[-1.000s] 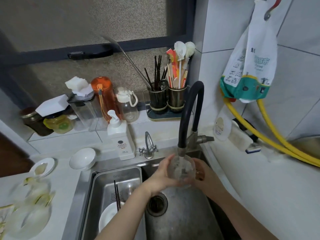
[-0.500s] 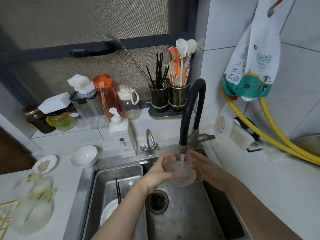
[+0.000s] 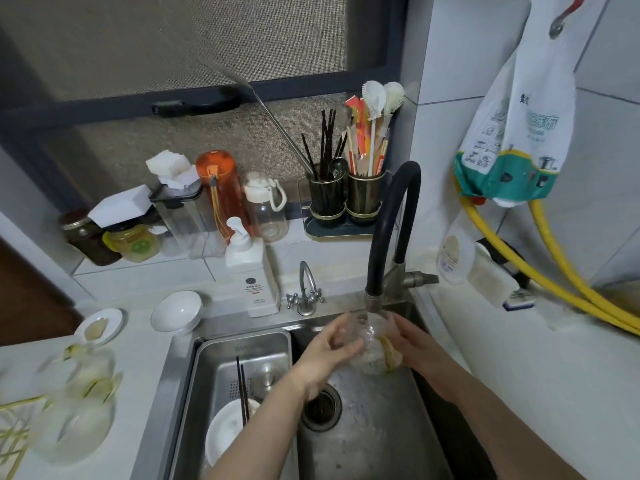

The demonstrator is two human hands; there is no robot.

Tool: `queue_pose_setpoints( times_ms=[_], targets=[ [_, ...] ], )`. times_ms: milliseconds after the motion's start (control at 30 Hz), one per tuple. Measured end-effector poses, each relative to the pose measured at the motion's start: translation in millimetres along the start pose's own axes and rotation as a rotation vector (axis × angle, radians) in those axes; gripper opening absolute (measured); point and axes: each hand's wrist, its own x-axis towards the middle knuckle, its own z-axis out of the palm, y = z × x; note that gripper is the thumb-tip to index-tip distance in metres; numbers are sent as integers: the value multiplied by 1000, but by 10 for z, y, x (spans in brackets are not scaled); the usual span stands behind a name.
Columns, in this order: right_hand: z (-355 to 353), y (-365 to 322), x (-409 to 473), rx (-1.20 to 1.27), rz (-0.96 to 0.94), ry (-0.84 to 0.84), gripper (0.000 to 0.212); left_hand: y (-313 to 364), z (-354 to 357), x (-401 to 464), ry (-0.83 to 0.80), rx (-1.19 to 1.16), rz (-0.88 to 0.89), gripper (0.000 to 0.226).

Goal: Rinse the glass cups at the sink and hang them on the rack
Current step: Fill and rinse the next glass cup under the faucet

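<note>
A clear glass cup (image 3: 370, 344) is under the black faucet (image 3: 384, 230), right below its metal nozzle, over the steel sink (image 3: 367, 438). Water runs into it. My left hand (image 3: 329, 355) grips the cup from the left side. My right hand (image 3: 415, 344) cups it from the right, fingers against the glass. More clear glassware (image 3: 74, 403) stands blurred on the counter at the lower left, next to a gold wire rack (image 3: 15, 427) at the frame's edge.
A steel basin (image 3: 239, 351) in the sink's left half holds a white plate (image 3: 225, 434), chopsticks and a lid. White soap dispenser (image 3: 251, 271), small tap (image 3: 306, 289), bowl (image 3: 176, 310) and saucer (image 3: 100, 327) lie behind. Yellow hoses (image 3: 554, 271) cross the right counter.
Both hands have turned the cup under the running water and lifted it closer to the nozzle. The view has shifted slightly downward and nearer.
</note>
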Motion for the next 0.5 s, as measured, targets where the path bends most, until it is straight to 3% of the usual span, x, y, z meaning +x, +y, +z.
queue_pose_setpoints(
  times_ms=[133, 300, 433, 500],
  targets=[
    [62, 133, 0, -63, 12, 75, 40, -7, 45, -71, -47, -19, -90, 78],
    [100, 116, 107, -148, 54, 148, 63, 108, 159, -56, -91, 221, -51, 132],
    [63, 51, 6, -121, -9, 57, 44, 85, 156, -78, -88, 297, 23, 102],
    [78, 14, 23, -68, -11, 25, 43, 80, 96, -95, -56, 216, 7, 108]
  ],
)
